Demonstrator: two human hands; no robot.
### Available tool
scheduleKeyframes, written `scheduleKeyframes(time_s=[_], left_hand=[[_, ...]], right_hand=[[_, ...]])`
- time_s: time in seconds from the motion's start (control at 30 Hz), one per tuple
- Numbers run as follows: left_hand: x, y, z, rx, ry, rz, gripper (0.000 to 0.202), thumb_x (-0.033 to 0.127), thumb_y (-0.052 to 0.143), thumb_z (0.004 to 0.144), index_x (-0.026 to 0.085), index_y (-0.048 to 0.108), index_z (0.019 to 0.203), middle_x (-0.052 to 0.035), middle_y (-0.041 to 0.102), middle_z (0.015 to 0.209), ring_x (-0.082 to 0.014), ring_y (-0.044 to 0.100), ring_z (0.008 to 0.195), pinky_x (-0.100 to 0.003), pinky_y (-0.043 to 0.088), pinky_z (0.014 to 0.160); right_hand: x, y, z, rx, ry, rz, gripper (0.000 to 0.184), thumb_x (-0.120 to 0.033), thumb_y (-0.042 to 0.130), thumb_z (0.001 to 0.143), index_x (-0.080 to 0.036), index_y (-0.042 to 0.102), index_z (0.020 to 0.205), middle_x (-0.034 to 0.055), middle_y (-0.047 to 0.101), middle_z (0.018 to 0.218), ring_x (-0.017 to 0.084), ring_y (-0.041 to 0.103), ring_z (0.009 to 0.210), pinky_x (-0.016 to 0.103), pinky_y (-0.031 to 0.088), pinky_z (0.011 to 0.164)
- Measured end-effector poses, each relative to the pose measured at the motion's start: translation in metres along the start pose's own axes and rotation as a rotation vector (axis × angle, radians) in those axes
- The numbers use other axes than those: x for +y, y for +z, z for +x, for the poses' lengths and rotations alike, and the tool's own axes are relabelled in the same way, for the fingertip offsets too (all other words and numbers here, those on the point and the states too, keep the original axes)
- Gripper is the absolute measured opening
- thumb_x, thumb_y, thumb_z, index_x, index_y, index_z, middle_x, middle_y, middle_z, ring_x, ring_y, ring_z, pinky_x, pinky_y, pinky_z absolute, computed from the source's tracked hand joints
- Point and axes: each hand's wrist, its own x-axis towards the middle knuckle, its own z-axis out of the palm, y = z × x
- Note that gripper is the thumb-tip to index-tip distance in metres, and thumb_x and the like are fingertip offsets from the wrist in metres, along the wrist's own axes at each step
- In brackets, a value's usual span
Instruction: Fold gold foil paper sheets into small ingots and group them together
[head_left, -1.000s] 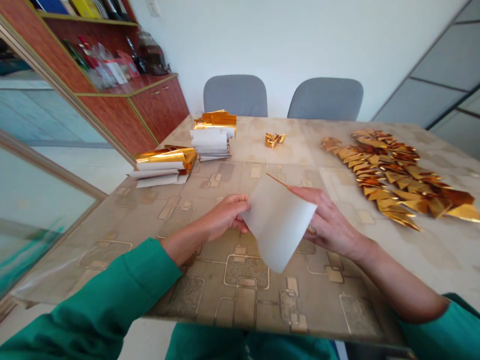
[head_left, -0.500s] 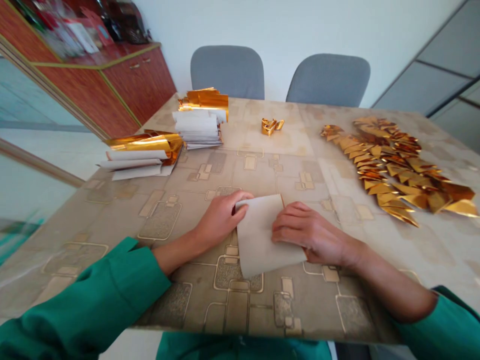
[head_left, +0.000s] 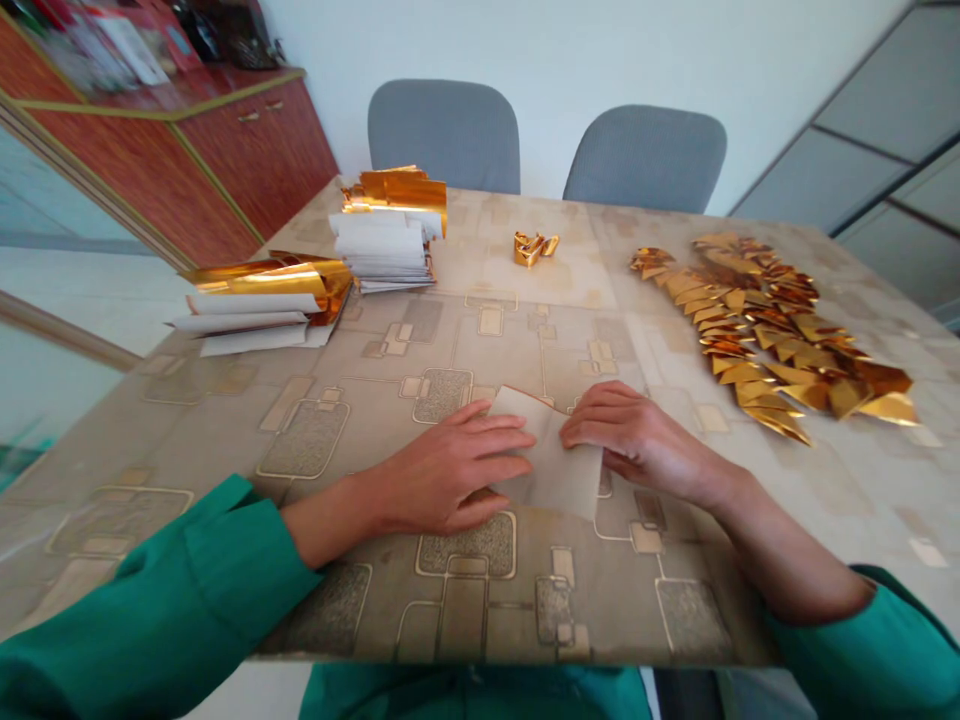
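Fingers (head_left: 499, 441) of the left hand (head_left: 461, 472) are lying spread over the white paper sheet (head_left: 556, 474), probably steadying it against the table (head_left: 345, 605); right hand (head_left: 649, 440) is resting curled at its right, grip unclear; folded gold-foil pieces (head_left: 726, 322) are lying beyond it, rightward.

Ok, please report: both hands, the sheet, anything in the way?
Left hand open, fingers over pale sheet. Right hand at sheet's right part, fingers bent. Folded gold pieces well apart, not in the way.
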Motion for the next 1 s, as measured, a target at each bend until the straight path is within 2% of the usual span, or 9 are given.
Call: scheduleKeyframes(time_s=[0.07,0.13,0.23,0.37,0.53,0.63,0.77,0.87,1.0], left_hand=[[0.004,0.002,0.001,-0.045,-0.011,0.024,0.049,0.042,0.062,0.087,0.021,0.054,0.131,-0.0132,0.058,0.137,-0.0303,0.049,0.129,-0.054,0.03,0.112],[0.007,0.004,0.003,-0.035,-0.045,0.066,0.057,0.049,0.064,0.085,0.018,0.053,0.132,-0.0153,0.061,0.13,-0.0309,0.055,0.12,-0.05,0.04,0.105],[0.011,0.009,0.005,0.007,-0.108,0.162,0.043,0.042,0.061,0.089,0.015,0.057,0.123,-0.0144,0.066,0.114,-0.0279,0.06,0.105,-0.043,0.049,0.091],[0.019,0.008,0.004,0.073,-0.141,0.267,0.026,0.031,0.051,0.094,0.015,0.062,0.111,-0.0106,0.07,0.096,-0.0245,0.063,0.089,-0.038,0.052,0.078],[0.025,0.008,0.001,0.154,-0.213,0.302,0.017,0.02,0.046,0.092,0.015,0.062,0.095,-0.0067,0.068,0.078,-0.0218,0.063,0.071,-0.033,0.051,0.063],[0.022,0.012,0.0,0.199,-0.319,0.237,0.013,0.022,0.049,0.094,0.017,0.061,0.089,-0.005,0.07,0.079,-0.0212,0.065,0.072,-0.033,0.052,0.065],[0.014,0.016,0.0,0.261,-0.406,0.143,0.019,0.026,0.054,0.095,0.018,0.059,0.111,-0.0062,0.074,0.1,-0.0203,0.07,0.085,-0.032,0.055,0.075],[0.009,0.016,0.002,0.253,-0.435,0.104,0.025,0.032,0.054,0.096,0.02,0.057,0.118,-0.0057,0.074,0.108,-0.0195,0.071,0.092,-0.031,0.056,0.08],[0.006,0.016,0.005,0.24,-0.441,0.107,0.03,0.037,0.051,0.097,0.021,0.057,0.121,-0.0045,0.074,0.106,-0.0194,0.071,0.089,-0.03,0.057,0.077]], right_hand=[[0.006,0.0,-0.002,0.031,0.035,-0.06,0.022,-0.004,0.053,0.085,-0.021,0.064,0.096,0.0052,0.072,0.093,0.02,0.063,0.094,0.039,0.042,0.092],[0.008,0.001,-0.003,0.035,0.048,-0.1,0.023,-0.003,0.055,0.083,-0.021,0.063,0.094,0.0048,0.072,0.096,0.02,0.063,0.097,0.042,0.039,0.098],[0.004,0.0,-0.003,-0.019,0.038,-0.134,0.029,-0.003,0.057,0.077,-0.022,0.064,0.098,0.006,0.071,0.108,0.023,0.06,0.106,0.047,0.035,0.102],[-0.008,-0.004,-0.002,-0.125,0.037,-0.141,0.033,-0.008,0.062,0.072,-0.02,0.065,0.103,0.0093,0.067,0.113,0.027,0.056,0.107,0.046,0.039,0.094],[-0.021,-0.005,-0.005,-0.158,0.104,-0.044,0.013,-0.028,0.065,0.085,-0.019,0.066,0.095,0.0081,0.065,0.102,0.023,0.058,0.094,0.04,0.043,0.084],[-0.026,-0.004,-0.008,-0.143,0.148,0.001,0.021,-0.039,0.059,0.092,-0.019,0.065,0.089,0.0082,0.065,0.102,0.022,0.058,0.093,0.04,0.043,0.085],[-0.025,0.004,-0.008,-0.054,0.249,0.119,0.028,-0.03,0.044,0.101,-0.017,0.063,0.085,0.0066,0.065,0.086,0.019,0.058,0.084,0.035,0.043,0.077],[-0.021,0.014,-0.008,0.047,0.355,0.175,0.018,-0.026,0.053,0.097,-0.018,0.063,0.085,0.004,0.064,0.078,0.018,0.056,0.077,0.032,0.041,0.071],[-0.017,0.027,-0.008,0.132,0.457,0.168,0.004,-0.019,0.06,0.09,-0.02,0.064,0.09,0.0013,0.066,0.078,0.017,0.057,0.075,0.032,0.037,0.072]])
